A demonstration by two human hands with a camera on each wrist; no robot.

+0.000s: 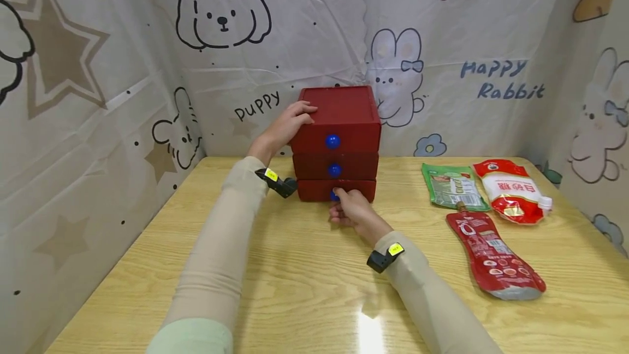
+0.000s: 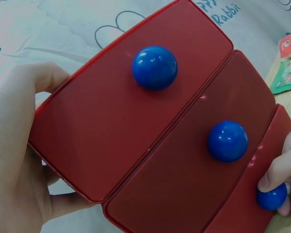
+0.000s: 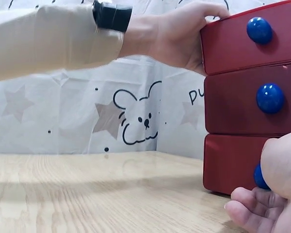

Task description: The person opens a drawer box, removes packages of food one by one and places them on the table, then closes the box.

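A dark red cabinet [image 1: 339, 105] with three stacked drawers stands at the back middle of the table. Each drawer front has a round blue knob; the top knob [image 2: 154, 68] and the middle knob [image 2: 228, 141] are uncovered. My left hand [image 1: 285, 127] grips the cabinet's upper left edge, with some fingers on the top and others along the side. Low at the front, my right hand [image 1: 356, 212] pinches the bottom drawer knob [image 2: 271, 196] between thumb and fingers. The bottom drawer front [image 3: 228, 162] sits roughly in line with the two above it.
On the right of the wooden table [image 1: 295, 288] lie a green packet [image 1: 454, 187], a red and white sugar bag [image 1: 513, 195] with a white cap [image 1: 544, 202] at its side, and a red spouted pouch [image 1: 493, 255]. A printed cloth [image 1: 314, 26] hangs behind and at both sides.
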